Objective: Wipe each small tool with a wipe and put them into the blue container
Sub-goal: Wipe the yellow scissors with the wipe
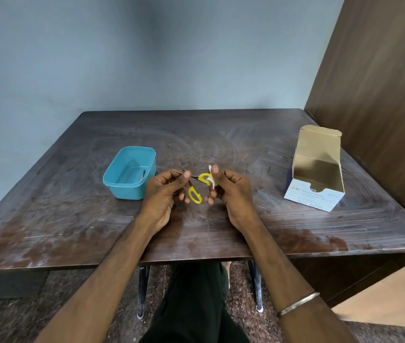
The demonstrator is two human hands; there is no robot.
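Blue plastic sits furthest left: the container (129, 173) stands open on the desk (72, 214), and inside it, against the right wall, lies a small metal tool (142, 175) that is too small for me to name.

Just right of the container, my left hand (165, 194) is raised above the desk with its fingers curled, and the thumb and forefinger pinch the blade end of the scissors (197, 188). The scissors hang in the air between my two hands. One yellow handle loop drops down towards me in the gap, and the other loop points right.

My right hand (228, 191) is curled too. It pinches a white wipe (211, 179) and presses it against that right-hand loop; part of the wipe sticks up above my thumb.

A thin metal bangle (298, 304) circles my right wrist near the bottom edge.

Well apart to the right, near the desk's far right side, a cardboard box (316, 174) of alcohol swabs stands with its lid flipped up. Beyond it rises a brown wooden panel (382, 95).
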